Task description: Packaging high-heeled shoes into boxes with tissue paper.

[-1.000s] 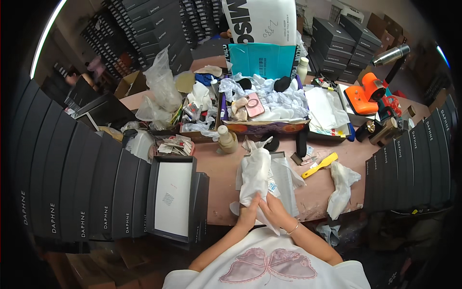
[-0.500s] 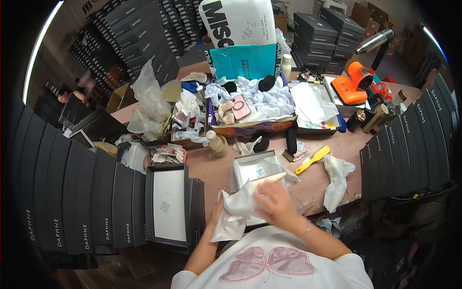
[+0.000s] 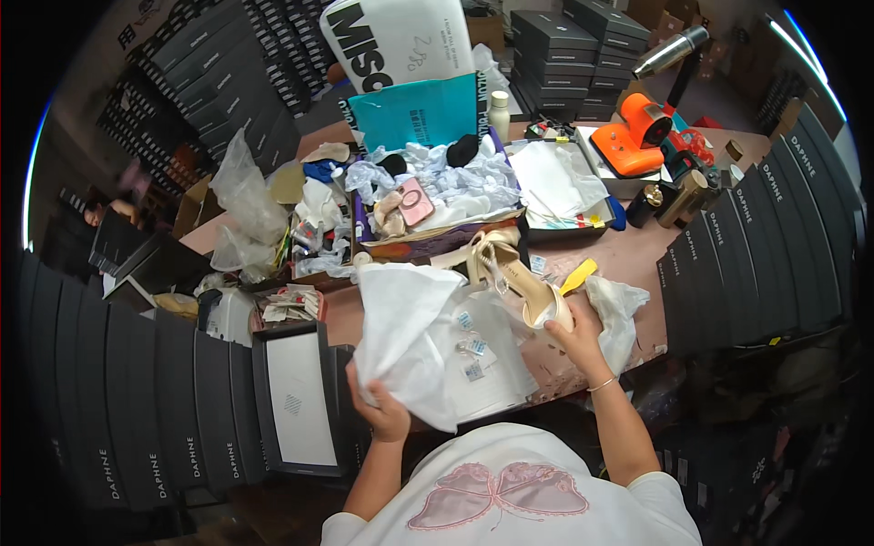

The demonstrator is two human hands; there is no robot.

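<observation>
In my right hand (image 3: 580, 334) is a cream heeled sandal (image 3: 525, 284), gripped at the toe with its ankle strap pointing away from me. My left hand (image 3: 386, 417) is closed on a limp white cloth or tissue dust bag (image 3: 405, 323), which hangs over the left side of an open shoe box. White paper (image 3: 496, 393) lines the box, and a few small clear sachets (image 3: 472, 348) with blue-and-white print lie on it. The sandal is held above the box's far right edge. A yellow-handled tool (image 3: 580, 275) lies partly behind the sandal.
Dark shoe boxes line the left side (image 3: 137, 391) and right side (image 3: 769, 237). An open, white-lined box (image 3: 300, 391) stands by my left arm. Crumpled white plastic (image 3: 619, 314) lies right of my hand. Behind are a paper-filled carton (image 3: 437, 246) and an orange device (image 3: 628, 150).
My hands have moved apart. The sandal now shows out of the white bag, in my right hand to the right; the bag stays in my left. The view has shifted slightly.
</observation>
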